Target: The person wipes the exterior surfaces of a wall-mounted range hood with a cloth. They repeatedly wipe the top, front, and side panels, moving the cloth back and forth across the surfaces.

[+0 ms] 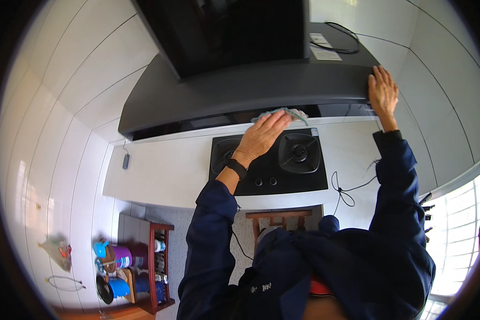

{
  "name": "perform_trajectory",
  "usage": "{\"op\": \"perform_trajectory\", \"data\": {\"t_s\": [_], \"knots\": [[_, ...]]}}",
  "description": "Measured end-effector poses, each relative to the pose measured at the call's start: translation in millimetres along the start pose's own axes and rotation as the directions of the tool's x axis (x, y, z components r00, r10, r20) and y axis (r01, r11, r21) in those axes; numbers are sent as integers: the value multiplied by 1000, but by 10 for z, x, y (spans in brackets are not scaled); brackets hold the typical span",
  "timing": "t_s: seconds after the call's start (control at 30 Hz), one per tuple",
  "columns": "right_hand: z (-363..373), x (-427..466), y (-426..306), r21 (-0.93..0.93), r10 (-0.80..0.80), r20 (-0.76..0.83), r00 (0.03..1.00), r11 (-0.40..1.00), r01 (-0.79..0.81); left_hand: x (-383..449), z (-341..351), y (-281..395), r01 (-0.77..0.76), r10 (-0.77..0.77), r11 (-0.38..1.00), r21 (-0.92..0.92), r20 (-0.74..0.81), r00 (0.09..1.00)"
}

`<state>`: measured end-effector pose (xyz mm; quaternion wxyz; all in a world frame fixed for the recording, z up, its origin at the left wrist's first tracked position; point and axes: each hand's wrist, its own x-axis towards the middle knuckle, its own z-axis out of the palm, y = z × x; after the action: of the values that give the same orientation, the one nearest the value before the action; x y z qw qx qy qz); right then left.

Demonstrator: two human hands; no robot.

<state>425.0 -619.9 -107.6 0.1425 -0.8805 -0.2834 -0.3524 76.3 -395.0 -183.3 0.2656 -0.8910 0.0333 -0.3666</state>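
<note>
My left hand [262,136], with a dark band at its wrist, lies over a crumpled grey-green cloth [300,115]. The cloth is pressed to the glossy black front strip [340,109] of a dark range hood [240,86]; part of it is hidden by the fingers. At the hood's right end my right hand [384,90] rests flat on the edge, holding nothing. Below the hood a black two-burner gas hob [244,186] is set in the white countertop [156,172]. My left forearm crosses above its left burner.
A coiled black cable [346,51] and printed sheets [324,47] lie on top of the hood. Another thin cable [344,196] loops across the counter at right. A wooden chair [280,216] stands by the counter. A red-framed shelf [154,264] with buckets [120,256] is at lower left.
</note>
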Motion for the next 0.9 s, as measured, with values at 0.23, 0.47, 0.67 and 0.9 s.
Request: {"op": "perform_trajectory", "data": {"t_s": [0.23, 0.47, 0.67, 0.9], "knots": [[17, 52, 95, -30, -17, -19, 1000, 999, 17, -943, -297, -531, 587, -563, 809, 32, -246, 789], [104, 81, 252, 1, -28, 19, 999, 1000, 28, -1497, -103, -894, 906, -889, 407, -118, -279, 363], [87, 81, 225, 9, -15, 37, 999, 1000, 14, -2929, 237, -1476, -81, -844, -408, -909, 410, -347], [-5, 30, 140, 44, -27, -16, 1000, 999, 27, -2558, -191, -778, -167, -814, -261, -951, 310, -491]]}}
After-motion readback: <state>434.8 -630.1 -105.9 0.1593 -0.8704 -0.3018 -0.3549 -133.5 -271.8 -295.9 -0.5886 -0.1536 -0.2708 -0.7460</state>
